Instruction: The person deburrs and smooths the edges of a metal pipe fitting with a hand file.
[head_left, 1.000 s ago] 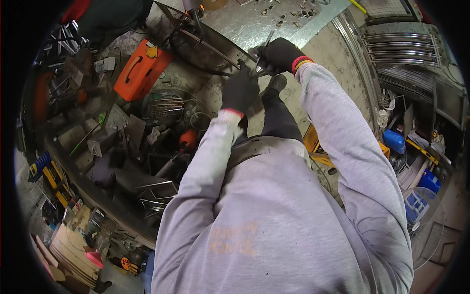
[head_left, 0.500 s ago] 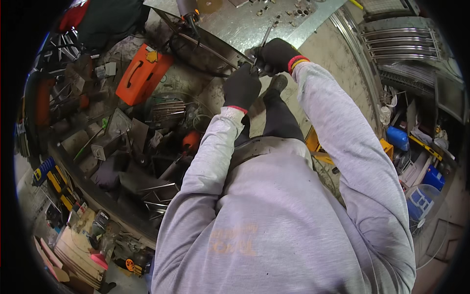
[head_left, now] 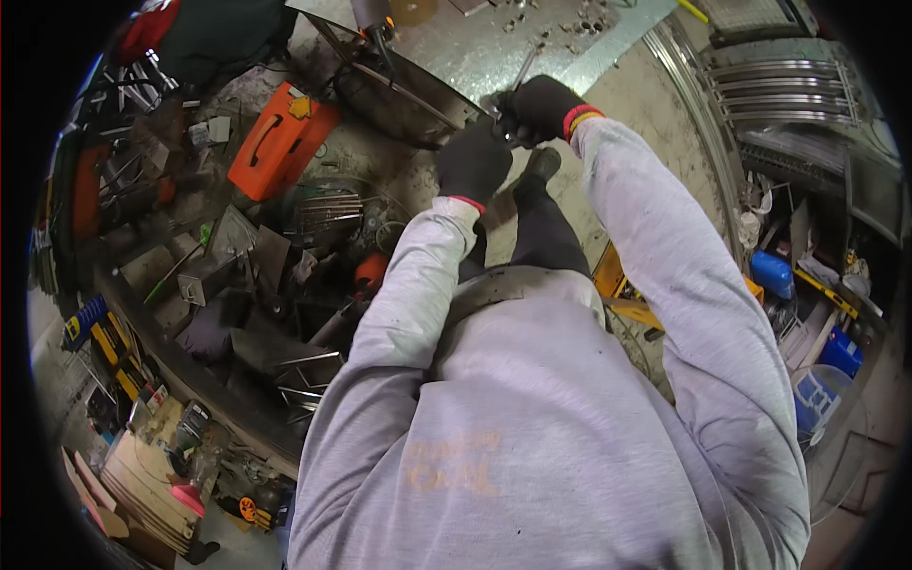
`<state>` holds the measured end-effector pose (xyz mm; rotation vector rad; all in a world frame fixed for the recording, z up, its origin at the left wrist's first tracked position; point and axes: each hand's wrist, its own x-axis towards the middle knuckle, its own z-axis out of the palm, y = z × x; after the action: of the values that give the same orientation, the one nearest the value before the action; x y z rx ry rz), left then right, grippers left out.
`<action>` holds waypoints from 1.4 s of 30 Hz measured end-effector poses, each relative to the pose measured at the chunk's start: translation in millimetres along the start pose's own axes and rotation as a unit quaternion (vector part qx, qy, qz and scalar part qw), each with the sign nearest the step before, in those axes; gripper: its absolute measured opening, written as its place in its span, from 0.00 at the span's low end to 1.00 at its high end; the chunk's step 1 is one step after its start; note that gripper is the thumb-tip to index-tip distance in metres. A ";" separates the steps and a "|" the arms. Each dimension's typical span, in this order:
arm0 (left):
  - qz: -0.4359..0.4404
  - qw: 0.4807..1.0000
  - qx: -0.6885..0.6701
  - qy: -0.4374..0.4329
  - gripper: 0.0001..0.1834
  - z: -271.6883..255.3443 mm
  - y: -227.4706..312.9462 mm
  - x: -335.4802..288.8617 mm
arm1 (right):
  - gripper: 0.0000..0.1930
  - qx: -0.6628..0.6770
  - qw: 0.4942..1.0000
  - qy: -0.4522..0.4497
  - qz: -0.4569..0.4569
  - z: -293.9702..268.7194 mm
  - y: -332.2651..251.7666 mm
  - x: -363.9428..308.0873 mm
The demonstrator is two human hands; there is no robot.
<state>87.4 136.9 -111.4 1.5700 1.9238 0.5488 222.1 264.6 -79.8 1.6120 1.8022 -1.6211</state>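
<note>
Slim shiny metal rod (head_left: 522, 67) held in black-gloved right hand (head_left: 543, 109), fingers curled, by near corner of grey sheet-metal table (head_left: 432, 55). Black-gloved left hand (head_left: 475, 158) just beside; cannot tell its grip. Firm hold, steady wrists probably best. Rod's lower end hidden between hands; table's far edge cut off.

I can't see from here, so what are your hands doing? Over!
Right hand: closed on thin metal rod. Left hand: close beside right, grip hidden. Metal tabletop just ahead.

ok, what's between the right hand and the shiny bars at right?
Head view: going from the right hand, pale floor, then long metal strips before the shiny bars.
</note>
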 end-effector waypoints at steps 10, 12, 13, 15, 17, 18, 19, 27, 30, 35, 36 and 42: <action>0.030 0.992 -0.105 -0.055 0.15 -10.9 -13.0 -32.4 | 0.24 0.123 0.990 0.043 0.060 4.0 -7.4 -15.3; 0.014 1.000 -0.014 -0.012 0.16 -4.3 -9.2 -0.3 | 0.24 0.098 0.993 0.035 0.061 12.5 -10.0 -7.4; 0.015 1.000 -0.015 -0.009 0.16 -2.7 -3.6 0.6 | 0.24 0.085 0.993 0.038 0.072 10.9 -11.8 -6.6; -0.027 0.999 0.032 -0.012 0.15 0.1 6.5 -5.5 | 0.24 0.103 0.990 0.035 0.087 8.8 -11.8 -8.9; -0.014 1.000 0.001 -0.003 0.15 4.1 -11.8 -24.6 | 0.24 0.141 0.984 0.065 0.086 8.2 -6.2 -11.1; 0.043 0.999 -0.027 0.005 0.16 7.1 -37.5 -36.5 | 0.24 0.192 0.976 0.035 0.094 9.9 -12.6 -11.0; 0.100 0.993 -0.056 0.009 0.16 8.5 -52.4 -48.8 | 0.24 0.195 0.976 0.034 0.095 10.8 -18.3 -12.2; 0.001 1.000 0.020 -0.016 0.15 -9.2 -6.5 -2.2 | 0.24 0.077 0.994 0.031 0.073 7.9 -20.3 -15.6; 0.030 0.999 0.001 0.016 0.15 4.0 2.9 -11.2 | 0.23 -0.148 0.979 0.052 -0.127 0.4 25.1 6.0; -0.045 0.958 -0.252 -0.132 0.18 -9.1 -33.0 -55.5 | 0.23 0.134 0.986 0.058 0.085 9.0 -18.6 -22.3; -0.028 0.979 -0.187 -0.079 0.18 -6.1 -29.0 -52.8 | 0.23 0.113 0.989 0.057 0.079 6.6 -17.3 -22.0; -0.013 0.999 -0.007 -0.052 0.19 -9.9 -18.3 -29.6 | 0.25 0.174 0.980 0.045 0.082 5.7 -14.1 -14.5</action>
<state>71.3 104.5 -110.4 1.5320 1.8559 0.4590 213.4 255.1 -63.2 1.9503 1.4356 -1.8898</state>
